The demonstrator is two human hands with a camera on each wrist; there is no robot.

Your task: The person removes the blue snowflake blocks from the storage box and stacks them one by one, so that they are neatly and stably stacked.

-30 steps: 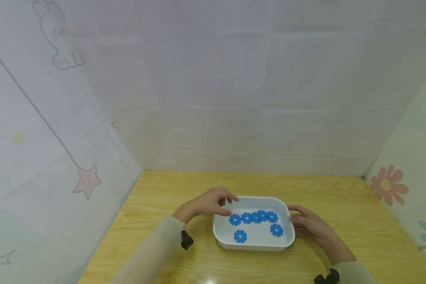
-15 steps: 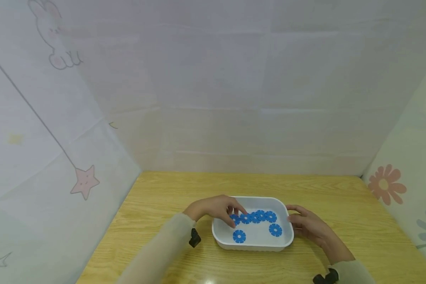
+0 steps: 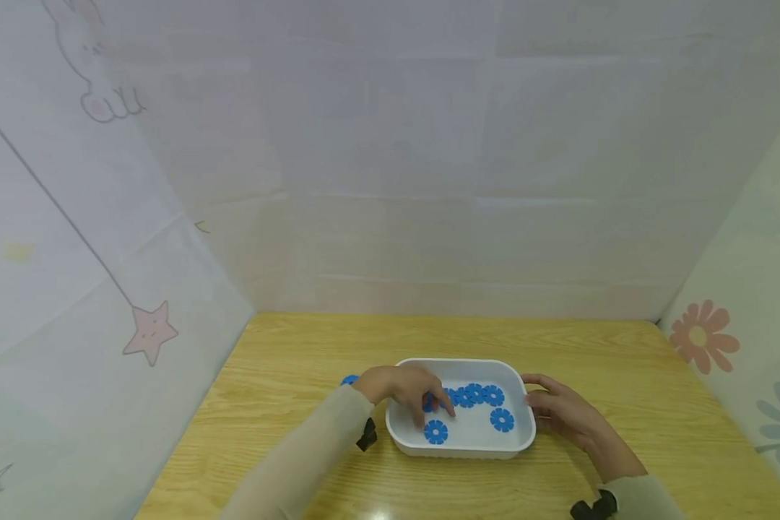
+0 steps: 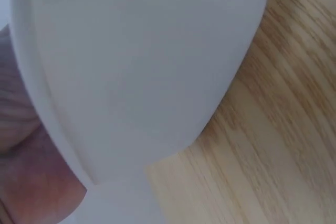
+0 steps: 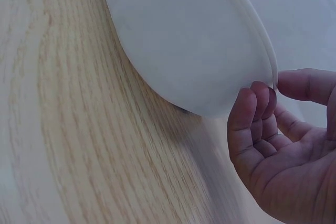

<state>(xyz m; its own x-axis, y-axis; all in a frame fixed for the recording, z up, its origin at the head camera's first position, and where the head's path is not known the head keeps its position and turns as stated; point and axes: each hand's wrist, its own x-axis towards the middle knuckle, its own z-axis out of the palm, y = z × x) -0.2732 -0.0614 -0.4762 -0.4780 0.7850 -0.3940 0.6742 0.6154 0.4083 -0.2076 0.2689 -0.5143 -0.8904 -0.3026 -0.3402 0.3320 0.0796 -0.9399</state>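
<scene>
A white plastic tray [image 3: 471, 438] stands on the table with several blue notched building discs [image 3: 492, 396] inside, some overlapping in a row. One disc [image 3: 436, 432] lies apart near the front left, another [image 3: 502, 419] at the right. My left hand [image 3: 411, 386] reaches over the left rim, index finger and thumb pointing down among the discs and spread apart. It partly covers the row's left end. In the left wrist view, the tray wall [image 4: 136, 66] hides most of that hand. My right hand [image 5: 286, 153] pinches the tray's right rim, fingers curled beneath it.
Another blue disc [image 3: 349, 379] lies on the wooden table [image 3: 286, 361] outside the tray, partly hidden behind my left wrist. A white printed cloth [image 3: 383, 217] hangs behind the table and along both sides.
My left hand has moved right and down from the tray's left rim into the tray. The blue disc outside the tray shows more now. My right hand stays at the right rim.
</scene>
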